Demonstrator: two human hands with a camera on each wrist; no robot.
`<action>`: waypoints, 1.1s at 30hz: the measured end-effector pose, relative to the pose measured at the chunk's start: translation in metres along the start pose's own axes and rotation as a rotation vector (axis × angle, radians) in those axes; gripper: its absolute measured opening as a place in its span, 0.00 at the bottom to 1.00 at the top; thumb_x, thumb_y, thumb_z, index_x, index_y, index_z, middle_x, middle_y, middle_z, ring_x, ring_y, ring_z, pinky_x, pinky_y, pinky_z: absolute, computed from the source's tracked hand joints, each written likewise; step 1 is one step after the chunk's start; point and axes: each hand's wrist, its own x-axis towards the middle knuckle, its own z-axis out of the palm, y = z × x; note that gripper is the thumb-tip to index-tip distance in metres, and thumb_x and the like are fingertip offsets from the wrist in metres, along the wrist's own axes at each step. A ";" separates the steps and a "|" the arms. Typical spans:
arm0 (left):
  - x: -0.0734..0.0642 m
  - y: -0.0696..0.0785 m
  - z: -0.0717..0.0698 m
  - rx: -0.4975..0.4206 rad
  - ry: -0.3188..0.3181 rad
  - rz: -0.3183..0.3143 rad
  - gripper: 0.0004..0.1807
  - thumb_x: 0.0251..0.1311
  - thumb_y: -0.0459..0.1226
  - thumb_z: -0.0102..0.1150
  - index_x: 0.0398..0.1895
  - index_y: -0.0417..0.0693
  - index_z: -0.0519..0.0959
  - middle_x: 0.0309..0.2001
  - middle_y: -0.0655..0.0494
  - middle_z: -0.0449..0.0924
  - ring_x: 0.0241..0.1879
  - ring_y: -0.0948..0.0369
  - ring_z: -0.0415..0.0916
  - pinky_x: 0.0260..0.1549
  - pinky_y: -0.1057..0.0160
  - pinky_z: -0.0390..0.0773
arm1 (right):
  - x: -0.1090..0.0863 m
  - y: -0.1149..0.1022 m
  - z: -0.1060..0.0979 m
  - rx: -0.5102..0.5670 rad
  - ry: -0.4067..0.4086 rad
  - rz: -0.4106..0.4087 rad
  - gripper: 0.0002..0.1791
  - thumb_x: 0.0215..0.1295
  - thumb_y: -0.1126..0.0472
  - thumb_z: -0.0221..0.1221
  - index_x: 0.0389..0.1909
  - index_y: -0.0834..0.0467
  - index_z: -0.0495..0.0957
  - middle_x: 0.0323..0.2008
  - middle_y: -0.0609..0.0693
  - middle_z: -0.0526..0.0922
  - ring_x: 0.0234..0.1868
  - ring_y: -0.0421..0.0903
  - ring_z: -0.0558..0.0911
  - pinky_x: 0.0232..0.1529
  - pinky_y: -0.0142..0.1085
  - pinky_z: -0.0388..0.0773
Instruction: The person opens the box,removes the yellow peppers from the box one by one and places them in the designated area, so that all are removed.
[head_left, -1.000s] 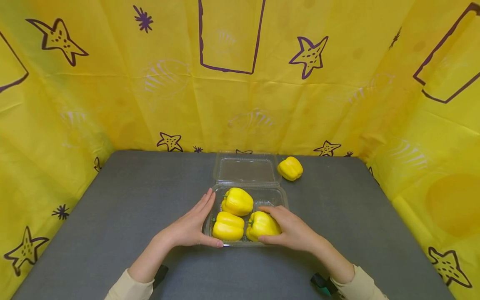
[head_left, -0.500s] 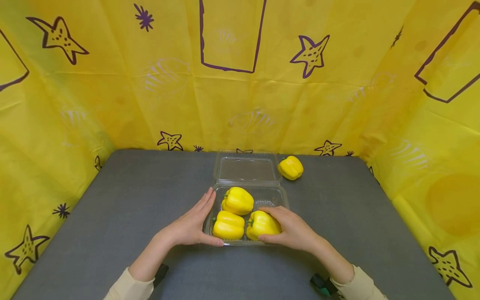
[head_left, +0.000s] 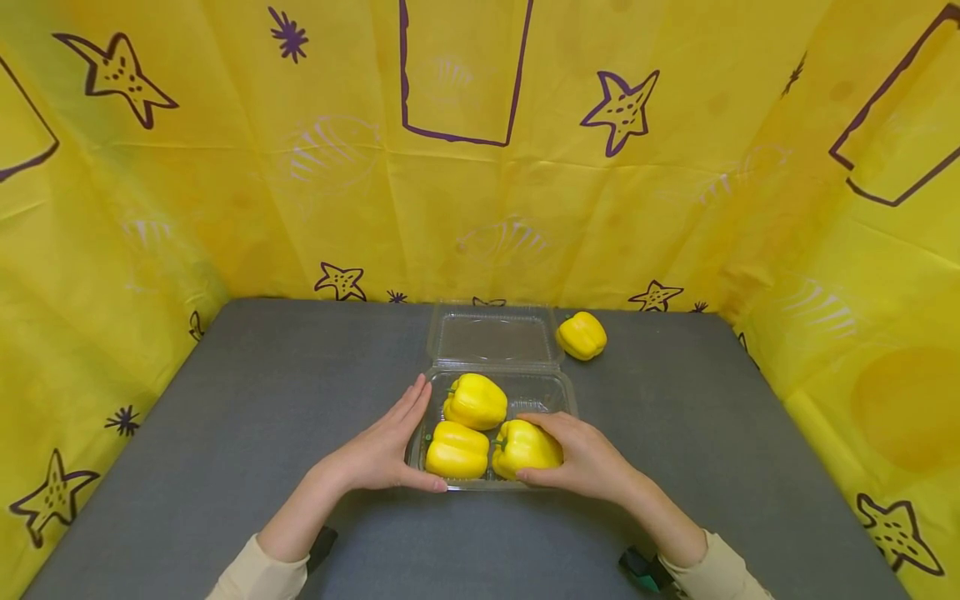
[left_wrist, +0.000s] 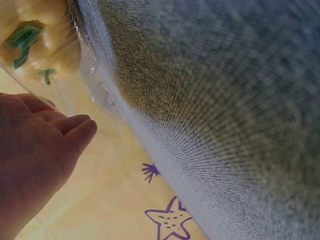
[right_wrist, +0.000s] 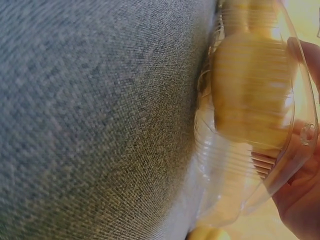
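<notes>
A clear plastic clamshell container [head_left: 536, 385] lies with its lid [head_left: 491, 337] folded back, and three yellow bell peppers are in its base. My right hand [head_left: 592, 458] holds the front right bell pepper [head_left: 525, 448] between thumb and fingers, inside the container. My left hand [head_left: 382, 450] rests at the container's left side, its fingers straight along the wall and its thumb at the front rim. Beside that thumb lies the front left bell pepper [head_left: 456, 451]; the back left bell pepper [head_left: 476, 402] sits behind it. Through the clear wall, the left wrist view shows green stems [left_wrist: 25, 40].
Another yellow bell pepper [head_left: 581, 336] lies on the grey table [head_left: 285, 383], just right of the lid. A yellow cloth [head_left: 480, 192] with dark starfish drawings hangs behind the table and along both sides.
</notes>
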 end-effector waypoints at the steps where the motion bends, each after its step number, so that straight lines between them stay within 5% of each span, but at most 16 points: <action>1: 0.000 0.000 0.000 0.001 -0.001 0.000 0.75 0.37 0.66 0.72 0.78 0.46 0.35 0.78 0.52 0.25 0.76 0.51 0.31 0.68 0.41 0.49 | 0.000 0.000 0.000 -0.002 0.004 0.000 0.40 0.53 0.32 0.65 0.63 0.50 0.74 0.50 0.39 0.80 0.43 0.37 0.76 0.41 0.36 0.75; 16: -0.001 -0.001 -0.001 -0.003 0.000 0.017 0.74 0.38 0.66 0.72 0.78 0.46 0.34 0.78 0.52 0.25 0.76 0.50 0.31 0.68 0.41 0.49 | 0.001 -0.003 -0.002 0.092 0.061 -0.032 0.38 0.51 0.37 0.69 0.62 0.47 0.74 0.53 0.38 0.80 0.44 0.36 0.79 0.43 0.36 0.79; 33: 0.000 0.000 -0.001 -0.017 -0.002 0.015 0.74 0.38 0.65 0.72 0.78 0.46 0.34 0.78 0.51 0.25 0.76 0.50 0.32 0.68 0.41 0.49 | -0.003 -0.003 -0.005 0.271 0.185 0.056 0.36 0.49 0.45 0.74 0.61 0.47 0.75 0.54 0.40 0.80 0.47 0.38 0.80 0.45 0.36 0.80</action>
